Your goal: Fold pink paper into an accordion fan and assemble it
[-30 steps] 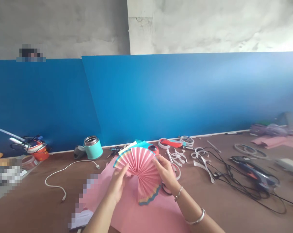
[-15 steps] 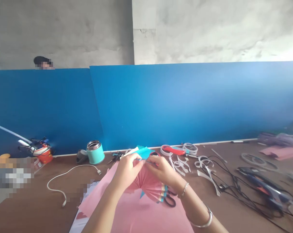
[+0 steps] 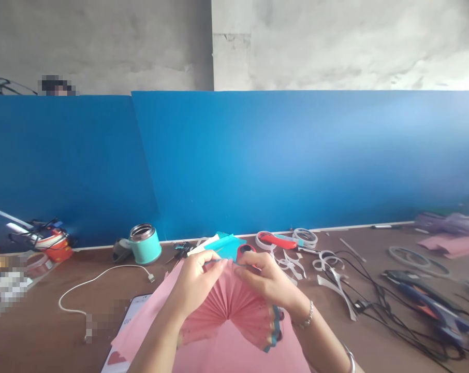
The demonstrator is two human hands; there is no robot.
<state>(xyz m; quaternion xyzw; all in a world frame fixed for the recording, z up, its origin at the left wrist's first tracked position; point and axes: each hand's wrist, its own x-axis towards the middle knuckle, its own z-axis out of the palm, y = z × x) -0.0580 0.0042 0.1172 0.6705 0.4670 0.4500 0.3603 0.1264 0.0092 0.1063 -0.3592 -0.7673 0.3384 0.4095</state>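
A pleated pink paper fan (image 3: pixel 244 305) with blue and cream scalloped edging spreads out below my fingers, its folds gathered at a centre point. My left hand (image 3: pixel 199 280) pinches the upper edge of the fan between thumb and fingers. On the other side, my right hand (image 3: pixel 263 277), a bracelet on its wrist, pinches the same edge a short way along. Beneath the fan lies a large pink paper sheet (image 3: pixel 234 355). Part of the fan's left side is hidden behind my left hand and forearm.
Behind the hands are turquoise paper (image 3: pixel 229 244) and a red-handled tool (image 3: pixel 279 240). White ribbon strips (image 3: pixel 291 264), black cables (image 3: pixel 378 305) and a dark glue gun (image 3: pixel 432 311) lie right. A turquoise mug (image 3: pixel 146 246) and white cable (image 3: pixel 98 272) are left. A blue partition (image 3: pixel 281 160) stands behind.
The pleated fan has opened wider and flatter, its edged side swinging lower. Both hands keep pinching its upper edge. The view has shifted slightly.
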